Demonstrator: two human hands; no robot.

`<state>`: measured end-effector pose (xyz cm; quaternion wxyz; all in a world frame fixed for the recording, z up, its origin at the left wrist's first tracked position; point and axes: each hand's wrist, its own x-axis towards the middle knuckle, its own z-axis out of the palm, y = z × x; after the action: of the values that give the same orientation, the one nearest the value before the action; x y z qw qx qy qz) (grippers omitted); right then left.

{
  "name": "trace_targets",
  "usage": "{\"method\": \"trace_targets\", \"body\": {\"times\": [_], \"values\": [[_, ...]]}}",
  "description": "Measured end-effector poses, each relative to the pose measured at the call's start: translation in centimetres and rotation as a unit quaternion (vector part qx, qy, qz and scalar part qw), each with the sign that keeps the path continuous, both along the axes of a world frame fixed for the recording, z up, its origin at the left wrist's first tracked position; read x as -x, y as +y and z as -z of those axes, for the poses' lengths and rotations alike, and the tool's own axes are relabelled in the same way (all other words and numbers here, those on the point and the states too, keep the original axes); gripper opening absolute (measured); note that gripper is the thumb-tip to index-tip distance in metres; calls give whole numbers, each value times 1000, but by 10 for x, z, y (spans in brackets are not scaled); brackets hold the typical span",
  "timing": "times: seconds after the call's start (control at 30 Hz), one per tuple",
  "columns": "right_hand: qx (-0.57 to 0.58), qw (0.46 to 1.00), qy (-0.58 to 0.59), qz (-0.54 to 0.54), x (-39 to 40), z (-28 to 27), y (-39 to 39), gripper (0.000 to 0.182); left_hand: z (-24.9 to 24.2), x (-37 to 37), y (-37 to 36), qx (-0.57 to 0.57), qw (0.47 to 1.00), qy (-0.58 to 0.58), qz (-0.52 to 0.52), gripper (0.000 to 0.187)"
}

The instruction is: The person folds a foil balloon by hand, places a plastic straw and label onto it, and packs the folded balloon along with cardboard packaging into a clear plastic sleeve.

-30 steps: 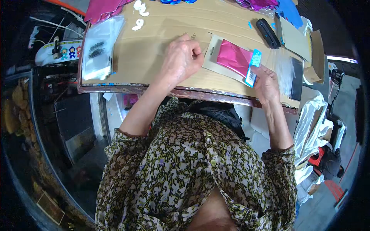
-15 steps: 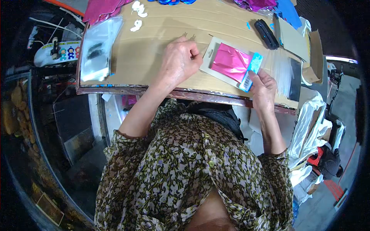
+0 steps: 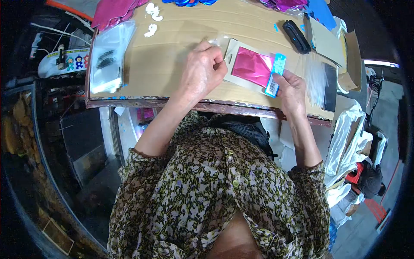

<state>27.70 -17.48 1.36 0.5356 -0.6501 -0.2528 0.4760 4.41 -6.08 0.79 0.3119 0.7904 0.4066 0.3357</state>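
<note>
My right hand [image 3: 291, 91] pinches the right end of a beige backing card [image 3: 233, 46], thumb on top. On the card lies a flat, shiny pink foil packet [image 3: 252, 67], and a blue label with a barcode [image 3: 276, 75] runs along its right end. A hanging slot shows at the card's left end. My left hand [image 3: 202, 67] is closed, thumb and fingers pinched together beside that end. Clear plastic film [image 3: 221, 40] glints at its fingertips, seemingly the edge of a clear plastic bag. How far the film reaches around the card is hard to make out.
Clear bags [image 3: 110, 60] are stacked at the table's left. A black stapler-like object [image 3: 296, 36], cards [image 3: 325, 41] and more clear sleeves [image 3: 317, 84] sit at the right. Pink pieces [image 3: 116, 13] and white scraps [image 3: 151, 30] lie farther back.
The card with the pink packet has shifted slightly left and away from me with my right hand. Film glints more clearly by my left fingertips. The left hand has barely moved.
</note>
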Motion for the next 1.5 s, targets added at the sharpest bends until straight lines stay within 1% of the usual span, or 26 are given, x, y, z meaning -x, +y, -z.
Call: {"method": "trace_targets", "body": {"times": [0.07,0.13,0.2,0.27,0.3,0.37,0.5,0.57,0.63,0.7,0.8,0.83,0.9,0.97,1.07,1.17,1.3,1.4,1.47,1.5], "values": [[9,1000,3,-3,-3,1,5,18,-1,2,2,-18,1000,20,-3,12],[17,1000,6,-8,-10,2,11,18,-1,6,2,-4,1000,24,16,12],[44,996,-6,-79,-20,4,17,17,1,10,3,12,999,29,33,11],[47,995,-13,-86,-20,5,23,17,7,15,3,53,996,12,71,10],[47,994,-23,-92,-19,6,26,16,8,17,2,54,996,13,69,10],[42,995,-26,-89,-15,5,28,16,9,21,1,89,993,-50,55,10],[38,994,-31,-100,-18,6,32,15,1,25,-4,87,994,-37,48,18],[43,994,-38,-95,-17,3,31,15,-5,23,-10,5,999,24,24,25],[48,994,-44,-91,-17,2,28,15,-4,24,-9,9,999,33,14,27],[55,990,-58,-116,-22,1,25,17,-2,24,-8,13,999,41,7,29],[41,994,-45,-91,-10,-11,18,19,4,22,-8,23,1000,13,5,25],[41,994,-44,-91,-5,-11,15,19,5,23,-8,31,999,13,1,22],[24,998,-33,-37,3,-7,9,21,6,23,-7,37,999,13,-3,20],[8,999,-28,-31,8,-4,4,21,8,22,-7,50,999,-9,-17,15],[-12,999,-23,-23,12,0,-3,19,5,23,-6,53,998,7,-26,13],[-12,999,-35,-2,18,3,-5,18,9,23,-5,48,999,-4,-12,11],[-31,997,-58,27,28,7,-9,18,11,27,0,49,999,10,-16,10],[-42,996,-60,43,40,7,-10,19,12,28,0,70,997,6,-14,8],[-44,996,-58,48,46,7,-11,19,15,26,-2,100,994,-44,-22,7],[-35,997,-49,40,48,7,-11,19,17,26,-3,101,994,-43,-22,7]]}}
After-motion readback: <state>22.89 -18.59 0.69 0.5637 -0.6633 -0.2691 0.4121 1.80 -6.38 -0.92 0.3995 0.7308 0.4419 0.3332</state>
